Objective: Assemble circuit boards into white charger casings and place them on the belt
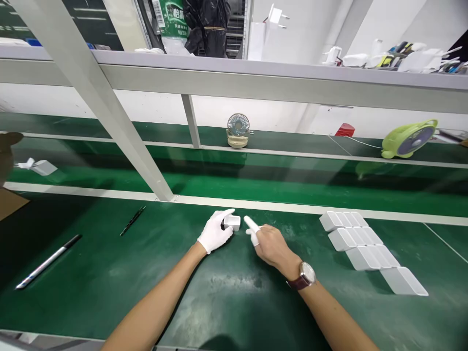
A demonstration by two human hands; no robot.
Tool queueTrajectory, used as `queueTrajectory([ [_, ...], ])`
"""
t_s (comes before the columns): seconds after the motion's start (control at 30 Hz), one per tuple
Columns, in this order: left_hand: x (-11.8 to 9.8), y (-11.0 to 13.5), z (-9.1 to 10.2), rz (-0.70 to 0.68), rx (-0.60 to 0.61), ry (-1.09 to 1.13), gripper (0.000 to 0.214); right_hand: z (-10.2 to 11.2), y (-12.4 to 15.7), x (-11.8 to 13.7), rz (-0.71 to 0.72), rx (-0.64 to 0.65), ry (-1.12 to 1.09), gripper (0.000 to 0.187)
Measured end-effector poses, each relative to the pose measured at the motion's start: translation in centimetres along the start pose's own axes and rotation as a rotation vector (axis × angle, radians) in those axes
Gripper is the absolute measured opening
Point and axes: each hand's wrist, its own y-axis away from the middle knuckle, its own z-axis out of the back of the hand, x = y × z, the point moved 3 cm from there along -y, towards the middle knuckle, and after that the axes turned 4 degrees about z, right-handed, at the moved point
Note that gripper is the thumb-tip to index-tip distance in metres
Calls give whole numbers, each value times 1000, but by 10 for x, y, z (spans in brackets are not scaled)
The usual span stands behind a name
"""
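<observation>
My left hand (215, 232), in a white glove, is closed around a small white plastic box (232, 223) between thumb and fingers. One end of the box points to the right, toward my other hand. A short gap away is my right hand (268, 241), bare apart from white finger cots. Its index finger and thumb are stretched out and apart, with nothing seen between them; the remaining fingers curl under and are partly hidden. A watch (306, 274) sits on the right wrist.
Rows of white plastic boxes (365, 257) lie on the green bench (234, 302) at right. At left are a pen (132, 220) and a long silver-and-black stick (49, 262). A slanted metal post (120, 122) meets the bench's back rail. Beyond the rail, a green belt carries a white piece (44, 167).
</observation>
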Motion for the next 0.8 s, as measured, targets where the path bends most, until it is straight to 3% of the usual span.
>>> queueTrajectory([
  [0.13,-4,4,0,-87,52,15,65,-18,11,-21,-40,-43,-25,29],
  [0.3,-12,10,-6,-195,-66,-146,93,-38,6,-7,54,-58,-131,43],
  [0.37,-12,11,-9,-236,-120,-198,81,-39,5,-2,85,-61,-188,46],
  [0.47,-9,9,-8,-290,-188,-189,43,-31,9,2,69,-88,-248,46],
  [0.57,0,2,-1,-217,-266,-157,38,-21,13,5,-76,-105,-586,41],
  [0.67,10,-7,4,-73,-325,-147,48,-24,8,6,-186,44,-1186,41],
  [0.73,15,-10,3,-16,-323,-131,55,-32,-1,-3,-182,154,-1324,41],
  [0.8,17,-11,2,29,-302,-105,60,-39,-13,-26,-225,113,-1262,42],
])
